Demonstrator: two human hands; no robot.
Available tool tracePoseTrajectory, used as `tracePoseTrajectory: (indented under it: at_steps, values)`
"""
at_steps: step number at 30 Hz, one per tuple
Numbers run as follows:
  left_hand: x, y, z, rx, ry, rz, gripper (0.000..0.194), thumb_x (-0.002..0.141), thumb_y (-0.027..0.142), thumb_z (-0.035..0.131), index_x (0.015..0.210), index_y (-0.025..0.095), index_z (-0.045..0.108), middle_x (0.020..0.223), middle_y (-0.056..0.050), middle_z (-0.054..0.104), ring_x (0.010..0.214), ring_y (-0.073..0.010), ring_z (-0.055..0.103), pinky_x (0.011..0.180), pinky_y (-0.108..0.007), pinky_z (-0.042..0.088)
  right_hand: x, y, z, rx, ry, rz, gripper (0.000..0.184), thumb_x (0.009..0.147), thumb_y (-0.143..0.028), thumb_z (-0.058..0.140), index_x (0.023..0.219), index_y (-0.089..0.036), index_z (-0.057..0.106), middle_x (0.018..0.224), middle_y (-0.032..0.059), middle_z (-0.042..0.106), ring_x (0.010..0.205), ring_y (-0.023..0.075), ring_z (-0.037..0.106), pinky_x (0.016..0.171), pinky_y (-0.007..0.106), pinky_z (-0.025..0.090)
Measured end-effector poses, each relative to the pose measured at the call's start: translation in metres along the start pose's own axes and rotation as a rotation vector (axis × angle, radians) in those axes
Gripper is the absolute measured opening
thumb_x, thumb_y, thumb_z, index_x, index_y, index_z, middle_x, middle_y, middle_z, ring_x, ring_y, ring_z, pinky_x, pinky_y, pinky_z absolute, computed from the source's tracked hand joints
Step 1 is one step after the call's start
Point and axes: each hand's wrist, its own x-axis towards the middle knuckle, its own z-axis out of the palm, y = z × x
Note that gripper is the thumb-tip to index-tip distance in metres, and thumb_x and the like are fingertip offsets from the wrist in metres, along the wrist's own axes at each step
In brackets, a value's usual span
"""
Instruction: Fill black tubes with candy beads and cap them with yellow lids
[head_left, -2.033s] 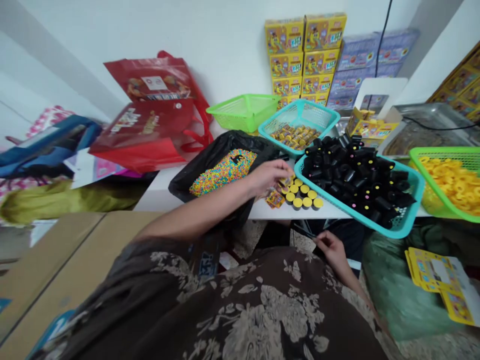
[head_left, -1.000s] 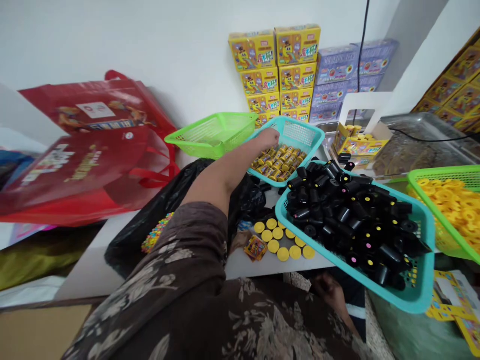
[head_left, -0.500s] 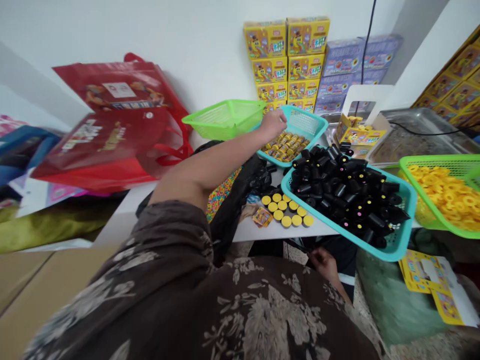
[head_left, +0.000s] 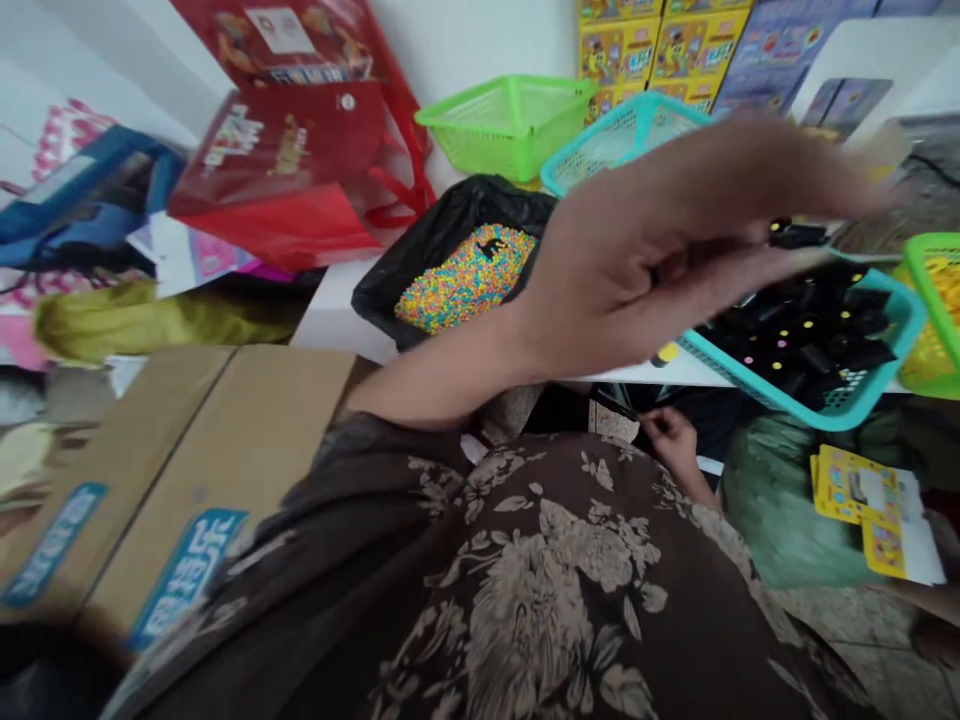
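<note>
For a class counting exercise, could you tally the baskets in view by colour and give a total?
Green: 2 (rear green basket, right-edge green basket)
Turquoise: 2 (rear turquoise basket, front turquoise basket)
Total: 4

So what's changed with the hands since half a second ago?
The left hand has moved from over the rear turquoise basket, rightward and nearer the camera; whether it holds anything can't be told. The right hand stays low, near the table's front edge.
</note>
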Motion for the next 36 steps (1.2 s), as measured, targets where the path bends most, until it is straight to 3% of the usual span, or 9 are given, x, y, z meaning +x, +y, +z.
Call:
tracePoseTrajectory:
  at_steps: [4, 7, 10, 14, 18, 23, 28, 32, 36]
  values:
    - [-0.046, -0.045, 0.012, 0.096, 0.224, 0.281, 0.024, 0.098, 0.043, 0.065, 0.092, 0.020, 0.069, 0.090, -0.004, 0.068, 0.102, -0.0236, 0.073, 0.071, -0.025, 0.054, 0.004, -0.044, -0.016, -0.011, 0.017, -0.236, 0.037, 0.092, -0.056, 0.066, 0.075, -0.024, 0.069, 0.068, 0.0014, 0.062, 0.067, 0.0184, 0.055, 0.067, 0.033, 0.046]
    - [-0.067, -0.090, 0.017, 0.272, 0.274, 0.189, 0.026, 0.098, 0.038, 0.067, 0.082, 0.017, 0.065, 0.084, -0.006, 0.069, 0.093, -0.0211, 0.071, 0.083, -0.029, 0.053, 0.007, -0.065, -0.023, -0.012, 0.023, -0.288, 0.042, 0.094, -0.059, 0.065, 0.073, -0.023, 0.066, 0.066, 0.0002, 0.059, 0.064, 0.0174, 0.053, 0.067, 0.033, 0.045]
    - [-0.068, -0.119, 0.022, 0.422, 0.227, 0.099, 0.023, 0.101, 0.040, 0.062, 0.107, 0.019, 0.071, 0.110, -0.012, 0.075, 0.108, -0.0243, 0.071, 0.091, -0.030, 0.051, 0.007, -0.071, -0.018, 0.007, -0.008, -0.252, 0.048, 0.095, -0.064, 0.063, 0.069, -0.023, 0.062, 0.063, -0.0006, 0.057, 0.062, 0.0166, 0.051, 0.066, 0.032, 0.044]
    - [-0.057, -0.120, 0.024, 0.473, 0.206, 0.056, 0.039, 0.104, 0.043, 0.056, 0.137, 0.023, 0.064, 0.139, -0.014, 0.069, 0.128, -0.0254, 0.066, 0.098, -0.029, 0.049, 0.006, -0.072, -0.001, 0.011, -0.114, -0.283, 0.051, 0.093, -0.068, 0.062, 0.068, -0.024, 0.062, 0.063, -0.0006, 0.056, 0.060, 0.0159, 0.049, 0.063, 0.032, 0.043]
    - [-0.046, -0.115, 0.017, 0.569, 0.249, 0.013, 0.041, 0.110, 0.033, 0.038, 0.138, 0.021, 0.065, 0.133, -0.016, 0.071, 0.121, -0.0254, 0.070, 0.093, -0.029, 0.051, 0.003, -0.069, 0.006, -0.039, -0.136, -0.326, 0.053, 0.092, -0.071, 0.060, 0.067, -0.024, 0.062, 0.063, 0.0001, 0.055, 0.058, 0.0159, 0.047, 0.062, 0.032, 0.043]
    - [-0.037, -0.125, 0.009, 0.731, 0.146, -0.040, 0.047, 0.107, 0.027, 0.042, 0.149, 0.017, 0.059, 0.123, -0.023, 0.072, 0.111, -0.0316, 0.073, 0.085, -0.034, 0.053, -0.001, -0.055, 0.002, -0.034, -0.132, -0.187, 0.055, 0.088, -0.075, 0.062, 0.066, -0.024, 0.063, 0.060, -0.0004, 0.056, 0.058, 0.0161, 0.050, 0.063, 0.032, 0.044]
    - [-0.027, -0.125, 0.004, 0.757, 0.111, -0.032, 0.051, 0.100, 0.008, 0.039, 0.145, 0.011, 0.063, 0.122, -0.024, 0.072, 0.112, -0.0296, 0.073, 0.087, -0.032, 0.052, 0.000, -0.049, 0.004, 0.042, -0.137, -0.031, 0.058, 0.076, -0.080, 0.071, 0.064, -0.024, 0.064, 0.056, -0.0011, 0.057, 0.058, 0.0166, 0.052, 0.061, 0.032, 0.044]
    - [-0.019, -0.124, 0.000, 0.681, 0.071, 0.049, 0.042, 0.102, 0.011, 0.043, 0.132, 0.015, 0.072, 0.129, -0.020, 0.071, 0.119, -0.0285, 0.070, 0.091, -0.031, 0.051, 0.010, -0.067, 0.016, 0.397, -0.277, 0.269, 0.060, 0.064, -0.080, 0.081, 0.078, -0.024, 0.067, 0.065, -0.0002, 0.067, 0.056, 0.0171, 0.058, 0.053, 0.031, 0.048]
    - [-0.033, -0.126, 0.005, 0.595, 0.205, 0.047, 0.037, 0.106, 0.024, 0.044, 0.131, 0.017, 0.070, 0.129, -0.017, 0.071, 0.115, -0.0268, 0.070, 0.092, -0.031, 0.051, 0.027, -0.097, 0.042, 0.746, -0.483, 0.514, 0.056, 0.070, -0.071, 0.084, 0.095, -0.022, 0.071, 0.093, 0.0081, 0.080, 0.072, 0.0214, 0.072, 0.057, 0.033, 0.059]
